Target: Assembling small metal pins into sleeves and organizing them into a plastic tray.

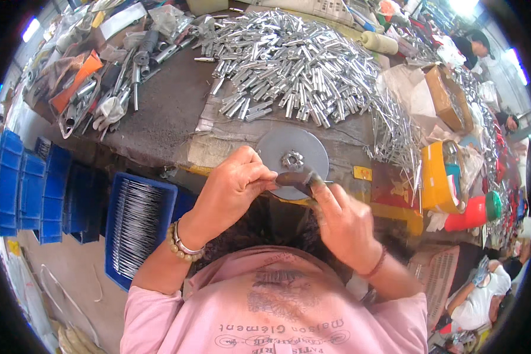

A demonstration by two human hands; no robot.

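A grey round disc lies at the table's near edge in front of me. Several small metal pieces form a ring at its middle. Over the disc's near left edge, my left hand is closed in a pinch; what its fingertips hold is too small to make out. Across from it, my right hand is closed with thumb and fingers round a small, blurred piece. A dark shape shows between the two hands, too unclear to name. Beyond the disc, a large heap of short silver metal tubes covers the table.
Thin metal rods lie right of the heap. A yellow box and a red container with green lid stand at right. Tools and an orange piece crowd the far left. A blue crate of metal rods sits below left.
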